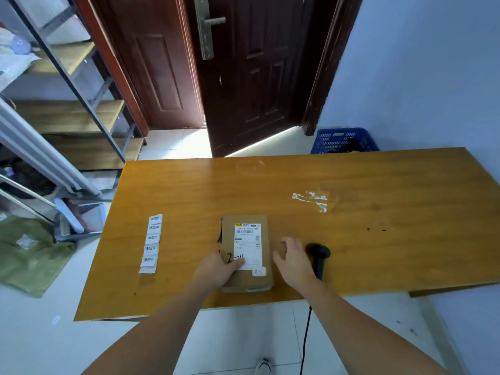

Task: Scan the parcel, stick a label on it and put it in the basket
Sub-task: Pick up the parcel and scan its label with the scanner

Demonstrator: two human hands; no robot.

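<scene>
A flat brown cardboard parcel (244, 253) with a white printed shipping label on top lies near the front edge of an orange-brown wooden desk (378, 226). The person's left hand (216, 269) rests on the parcel's near left corner, its grip closed on the box with the thumb pressed across the lower end of the shipping label, beside handwritten black marks. The right hand (293, 262) hovers just right of the parcel with fingers spread and nothing in its grip, between the box and a black handheld barcode scanner (318, 257), which lies on the desk with its cable hanging over the front edge. Left of the parcel, a strip of small white printed stickers (151, 243) lies flat on the desk. Beyond the desk's far right side, a blue perforated plastic basket (343, 140) stands on the floor by a dark wooden door (257, 71).
</scene>
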